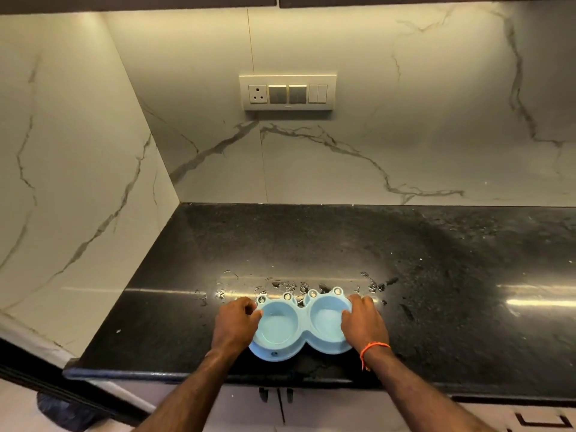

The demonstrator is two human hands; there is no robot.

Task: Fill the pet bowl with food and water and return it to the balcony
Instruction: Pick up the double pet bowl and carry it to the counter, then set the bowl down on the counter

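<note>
A light blue double pet bowl (300,325) is set on the black countertop (436,260), near its front edge, below the wall switch panel (287,92). Its left end is gripped by the left hand (235,325), its right end by the right hand (363,322). Water droplets (280,286) are scattered just behind the bowl.

Behind the pet bowl (300,322) the black counter (343,244) lay open to the marble backsplash (343,157); a side wall (78,166) closed off the left.

Both hands, left hand (236,325) and right hand (363,322), grip pet bowl (300,325) on countertop (436,260).
</note>
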